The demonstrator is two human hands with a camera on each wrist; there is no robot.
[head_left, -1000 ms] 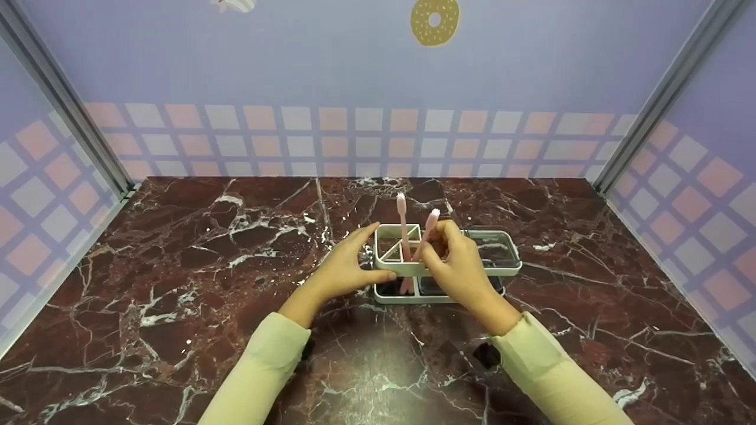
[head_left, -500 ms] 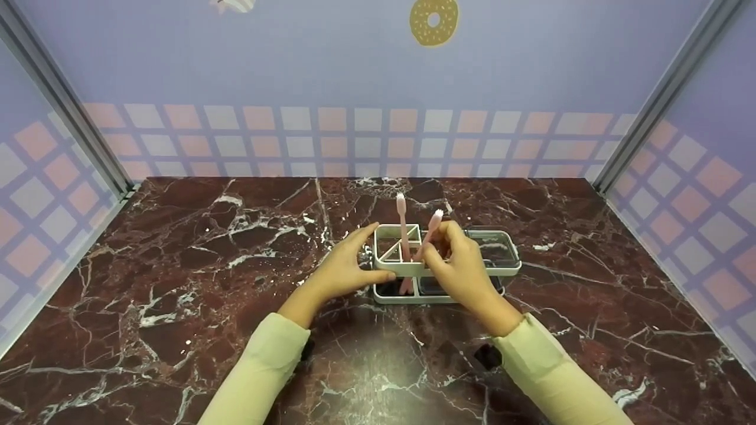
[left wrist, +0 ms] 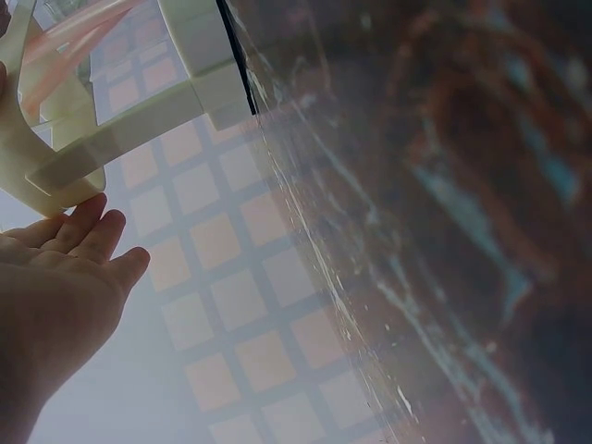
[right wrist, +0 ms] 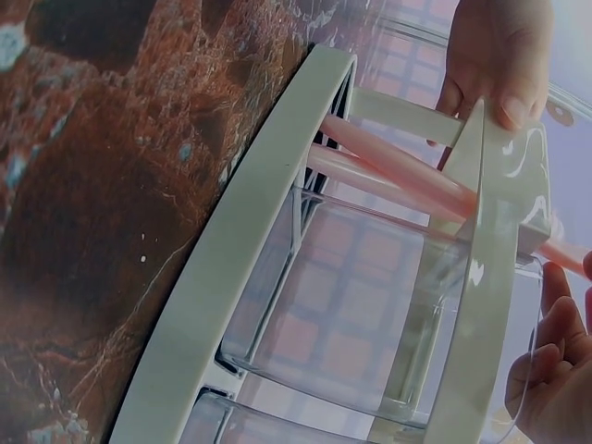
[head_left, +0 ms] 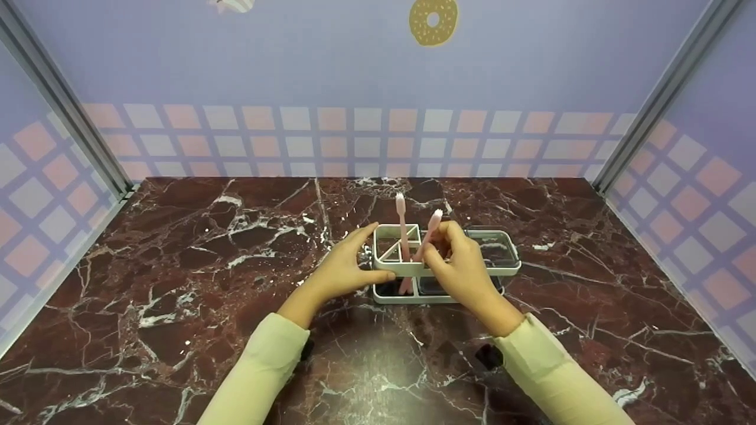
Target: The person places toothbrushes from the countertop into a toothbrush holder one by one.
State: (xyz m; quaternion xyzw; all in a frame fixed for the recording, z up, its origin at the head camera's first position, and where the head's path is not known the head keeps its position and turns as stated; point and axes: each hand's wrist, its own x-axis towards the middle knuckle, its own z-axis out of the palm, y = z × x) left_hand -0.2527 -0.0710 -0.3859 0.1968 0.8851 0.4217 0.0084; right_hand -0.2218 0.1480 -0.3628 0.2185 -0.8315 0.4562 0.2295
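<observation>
A pale two-level toothbrush holder (head_left: 397, 269) stands on the marble-patterned table. My left hand (head_left: 338, 270) grips its left end, thumb on the front of the upper rim and fingers at the back corner. With thumb and fingertips, my right hand (head_left: 463, 265) pinches a pink toothbrush (head_left: 434, 221), bristles up and leaning right, its lower part in a slot. A second pink toothbrush (head_left: 401, 206) stands nearly upright just left of it. Seen from the right wrist, both pink handles (right wrist: 398, 166) slope between upper rim and base (right wrist: 240, 222). My right hand hides part of the holder.
Clear cups (right wrist: 324, 296) hang in the holder's right part, below the upper rim. The dark red table (head_left: 177, 295) has white veins. A checked back wall (head_left: 331, 139) and side panels enclose it.
The pinched toothbrush has tilted very slightly to the right. Both hands keep practically the same places, and the holder stays put.
</observation>
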